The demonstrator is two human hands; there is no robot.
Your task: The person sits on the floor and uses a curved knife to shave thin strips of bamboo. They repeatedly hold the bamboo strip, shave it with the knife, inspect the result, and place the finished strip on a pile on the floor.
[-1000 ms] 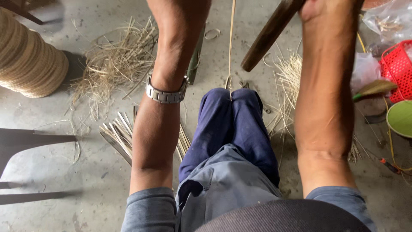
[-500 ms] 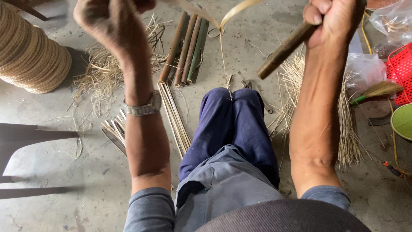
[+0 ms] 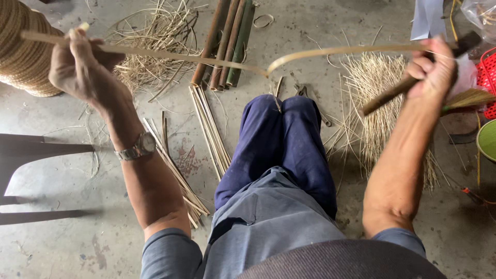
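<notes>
Both hands (image 3: 77, 70) (image 3: 434, 70) raised, fisted

Pale, smooth bamboo strip (image 3: 155, 51), matt. Dark, worn wooden handle (image 3: 398, 90). Shiny metal watch (image 3: 137, 147). Matt blue cloth trousers (image 3: 289, 139). Rough grey concrete floor (image 3: 62, 181), stained. Dry straw-like shavings (image 3: 377, 98) at right. Green-brown bamboo poles (image 3: 227, 41), far. Coiled woven basketry (image 3: 23, 57), far left.

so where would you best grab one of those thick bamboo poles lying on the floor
Grip a bamboo pole at its near cut end, coming from above on the green outer side. The poles lie flat and packed side by side on the concrete floor, pointing away, so only the outer pole's flank and the ends are free; loose splints crowd the near end.
</notes>
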